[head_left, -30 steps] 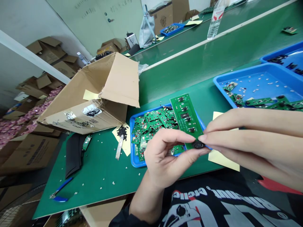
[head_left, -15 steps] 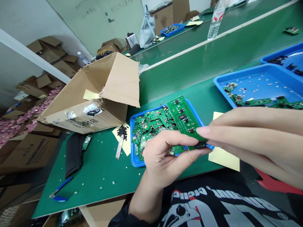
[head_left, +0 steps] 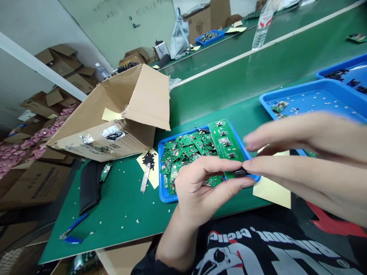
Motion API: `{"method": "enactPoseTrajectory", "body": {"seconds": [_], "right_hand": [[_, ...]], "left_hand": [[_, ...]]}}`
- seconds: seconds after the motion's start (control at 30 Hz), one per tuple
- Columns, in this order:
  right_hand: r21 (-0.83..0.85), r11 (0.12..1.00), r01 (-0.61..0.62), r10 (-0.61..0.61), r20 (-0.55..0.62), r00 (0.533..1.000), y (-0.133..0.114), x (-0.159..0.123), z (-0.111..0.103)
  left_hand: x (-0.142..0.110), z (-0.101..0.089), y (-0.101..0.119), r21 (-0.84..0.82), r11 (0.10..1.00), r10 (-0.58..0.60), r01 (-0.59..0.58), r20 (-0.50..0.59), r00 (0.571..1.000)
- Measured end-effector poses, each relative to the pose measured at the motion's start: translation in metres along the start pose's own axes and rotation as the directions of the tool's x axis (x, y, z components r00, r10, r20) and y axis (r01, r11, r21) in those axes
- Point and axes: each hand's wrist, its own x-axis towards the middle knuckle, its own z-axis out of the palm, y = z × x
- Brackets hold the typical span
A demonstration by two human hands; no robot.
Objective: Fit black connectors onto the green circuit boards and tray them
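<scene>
My left hand [head_left: 197, 187] pinches the near end of a green circuit board [head_left: 225, 145] between thumb and fingers. A row of small black buttons runs along the board, and a black port [head_left: 240, 173] sits at the held end. From the right comes my right hand [head_left: 298, 149], one fingertip touching the board's corner beside the port. Its upper finger, blurred, is lifted off the board, so the fingers are stretched out and apart. Beneath the held board is a blue tray [head_left: 164, 191] heaped with similar boards.
A cardboard box [head_left: 111, 137] stands left of the tray. Blue-handled pliers [head_left: 73, 231], black foam sheets [head_left: 89, 187] and a paper with small black parts [head_left: 147, 158] lie on the bench. More blue trays [head_left: 309, 89] and a water bottle [head_left: 262, 26] are at right.
The right hand's upper finger has lifted off the board's face. The board has shifted slightly right and tilted a little in my left hand.
</scene>
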Motion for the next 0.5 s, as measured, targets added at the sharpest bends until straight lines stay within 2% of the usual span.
{"method": "enactPoseTrajectory", "body": {"seconds": [0.17, 0.3, 0.5], "right_hand": [[0.016, 0.99, 0.14, -0.14, 0.015, 0.99, 0.0069, -0.0022, 0.0009], [0.106, 0.987, 0.118, -0.122, 0.034, 0.992, 0.0088, -0.0007, 0.0016], [0.142, 0.983, 0.12, -0.129, 0.055, 0.99, 0.01, -0.002, -0.0023]], "left_hand": [[0.0024, 0.0025, -0.0034, 0.046, 0.993, 0.103, -0.104, 0.015, 0.995], [0.0037, 0.004, -0.0064, 0.045, 0.991, 0.124, -0.125, 0.027, 0.992], [0.0042, 0.0031, -0.0091, 0.058, 0.982, 0.178, -0.182, 0.069, 0.982]]}}
